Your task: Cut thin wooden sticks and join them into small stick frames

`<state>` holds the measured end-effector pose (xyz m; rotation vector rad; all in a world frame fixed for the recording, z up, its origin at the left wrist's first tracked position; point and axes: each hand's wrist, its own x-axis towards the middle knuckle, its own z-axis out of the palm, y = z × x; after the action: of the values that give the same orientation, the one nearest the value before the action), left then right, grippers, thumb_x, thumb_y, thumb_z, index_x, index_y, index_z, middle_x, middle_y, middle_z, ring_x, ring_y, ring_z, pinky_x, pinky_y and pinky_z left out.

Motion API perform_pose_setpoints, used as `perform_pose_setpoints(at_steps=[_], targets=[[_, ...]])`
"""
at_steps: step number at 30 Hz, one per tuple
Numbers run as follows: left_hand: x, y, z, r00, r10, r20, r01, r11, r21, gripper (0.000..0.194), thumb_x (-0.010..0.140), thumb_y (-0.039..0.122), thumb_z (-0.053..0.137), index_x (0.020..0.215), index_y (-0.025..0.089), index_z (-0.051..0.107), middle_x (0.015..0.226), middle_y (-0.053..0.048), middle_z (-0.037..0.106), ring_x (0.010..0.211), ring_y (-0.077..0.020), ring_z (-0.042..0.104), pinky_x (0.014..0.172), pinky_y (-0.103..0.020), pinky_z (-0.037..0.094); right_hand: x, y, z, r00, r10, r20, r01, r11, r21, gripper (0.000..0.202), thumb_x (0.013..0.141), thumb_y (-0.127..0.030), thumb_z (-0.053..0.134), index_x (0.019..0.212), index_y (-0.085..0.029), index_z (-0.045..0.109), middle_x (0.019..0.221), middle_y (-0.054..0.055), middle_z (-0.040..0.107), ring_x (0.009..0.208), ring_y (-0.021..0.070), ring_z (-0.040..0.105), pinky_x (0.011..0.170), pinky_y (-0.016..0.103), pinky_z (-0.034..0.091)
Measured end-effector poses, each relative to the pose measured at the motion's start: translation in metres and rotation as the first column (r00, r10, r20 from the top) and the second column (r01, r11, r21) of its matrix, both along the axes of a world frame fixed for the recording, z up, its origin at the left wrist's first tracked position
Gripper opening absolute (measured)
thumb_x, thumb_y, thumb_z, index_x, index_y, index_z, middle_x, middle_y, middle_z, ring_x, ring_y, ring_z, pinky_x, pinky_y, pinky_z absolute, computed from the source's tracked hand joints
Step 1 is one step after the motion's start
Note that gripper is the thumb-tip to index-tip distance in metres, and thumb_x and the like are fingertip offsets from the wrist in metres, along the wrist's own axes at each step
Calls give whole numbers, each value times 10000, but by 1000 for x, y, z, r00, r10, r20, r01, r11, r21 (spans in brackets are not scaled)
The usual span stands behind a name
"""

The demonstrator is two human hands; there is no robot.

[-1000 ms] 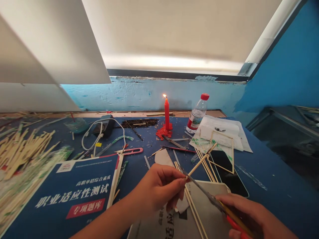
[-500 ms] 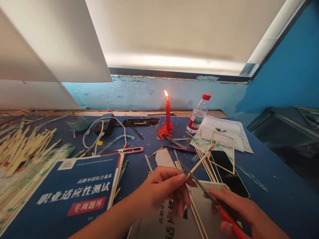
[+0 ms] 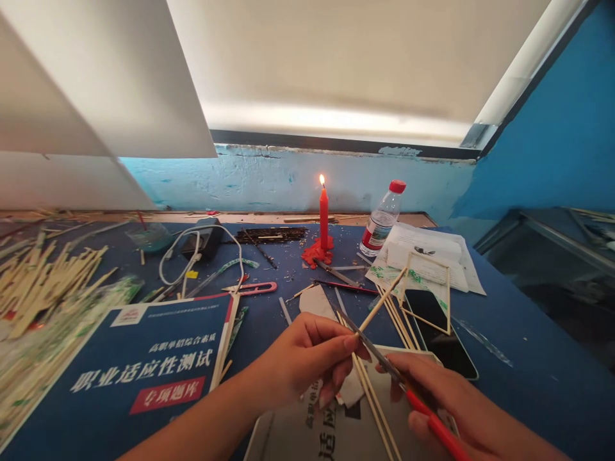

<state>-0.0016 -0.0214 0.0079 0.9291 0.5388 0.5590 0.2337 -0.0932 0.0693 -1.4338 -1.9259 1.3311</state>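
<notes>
My left hand (image 3: 319, 358) pinches the lower end of a thin wooden stick (image 3: 384, 301) that slants up to the right. In my right hand (image 3: 442, 390) are scissors with red handles (image 3: 425, 410) and long grey blades, which cross the stick right beside my left fingertips. Whether the blades are parted cannot be made out. Beneath both hands lies a grey book (image 3: 283, 429) with more thin sticks (image 3: 377, 403) on it. A small frame of sticks (image 3: 449, 301) rests partly over a black phone (image 3: 446, 339), to the right of the held stick.
A lit red candle (image 3: 324, 221) stands in melted wax beyond my hands. Near it are a water bottle (image 3: 382, 218), papers (image 3: 432, 256) and dark sticks (image 3: 273, 235). A pink craft knife (image 3: 257, 288), a blue book (image 3: 144, 358) and piled sticks (image 3: 52, 275) lie left.
My right hand and the scissors have shifted slightly left, with the blades still across the stick. The held stick's upper end has moved left and tilted more upright.
</notes>
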Motion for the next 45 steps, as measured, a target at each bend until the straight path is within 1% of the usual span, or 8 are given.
perform_pose_setpoints(at_steps=[3, 8, 15, 22, 28, 32, 36, 45], targets=[[1, -1, -1, 1000, 27, -11, -27, 999, 20, 329, 875, 458, 766, 866, 130, 791, 496, 58, 537, 332, -48, 459, 327, -146, 419, -5, 3, 1, 997, -53, 58, 47, 994, 95, 331, 918, -476, 633, 1164, -291, 756, 920, 55, 762, 803, 250, 715, 752, 328, 620], [3, -2, -6, 1000, -16, -4, 16, 1000, -1, 356, 860, 478, 775, 908, 126, 799, 472, 57, 546, 318, -57, 477, 312, -146, 422, -4, 1, -6, 996, -36, 82, 37, 999, -5, 250, 858, -364, 686, 1050, -224, 764, 866, 43, 748, 755, 210, 678, 701, 275, 578], [4, -2, -7, 992, -53, 115, 63, 994, -85, 384, 846, 464, 774, 918, 88, 801, 635, -75, 740, 410, -110, 640, 337, -151, 475, -5, 3, -8, 999, -13, 52, 14, 999, -31, 188, 848, -363, 697, 960, -221, 747, 878, 32, 739, 760, 207, 668, 686, 274, 559], [1, -1, 3, 998, -46, -48, 46, 999, 7, 366, 865, 485, 764, 871, 122, 809, 550, -9, 684, 358, -78, 581, 344, -146, 476, -2, -1, -16, 993, -55, 108, 53, 998, 21, 234, 900, -389, 650, 1073, -247, 720, 945, 49, 742, 785, 224, 677, 709, 306, 572], [1, -3, 1, 998, -3, -57, 2, 1000, -6, 351, 845, 483, 787, 883, 134, 805, 517, 17, 654, 335, -73, 563, 321, -139, 469, -3, 8, -15, 994, 33, 108, -36, 999, 31, 104, 848, -306, 670, 905, -228, 707, 816, 6, 728, 711, 190, 649, 623, 250, 516], [3, -3, -3, 999, -21, 46, 23, 999, -48, 343, 839, 462, 797, 874, 121, 797, 546, -12, 692, 355, -91, 598, 314, -145, 479, -8, 13, -13, 996, 42, 78, -44, 999, 25, 102, 831, -254, 652, 912, -237, 712, 860, 0, 748, 776, 203, 670, 688, 260, 529], [3, -1, -4, 986, -35, 164, 56, 990, -126, 365, 843, 456, 785, 905, 97, 801, 753, -107, 789, 454, -124, 681, 334, -156, 500, -11, 13, -5, 994, 57, 98, -57, 998, 2, 105, 852, -285, 645, 910, -229, 712, 848, 11, 732, 774, 204, 665, 719, 274, 534], [-2, 2, -3, 999, -25, 21, 26, 998, -52, 331, 833, 436, 815, 898, 111, 813, 571, -10, 681, 387, -84, 604, 344, -146, 505, -3, 4, 22, 982, 69, 177, -49, 992, -117, 284, 956, -395, 600, 1213, -286, 652, 1124, 59, 718, 942, 244, 699, 779, 295, 556]])
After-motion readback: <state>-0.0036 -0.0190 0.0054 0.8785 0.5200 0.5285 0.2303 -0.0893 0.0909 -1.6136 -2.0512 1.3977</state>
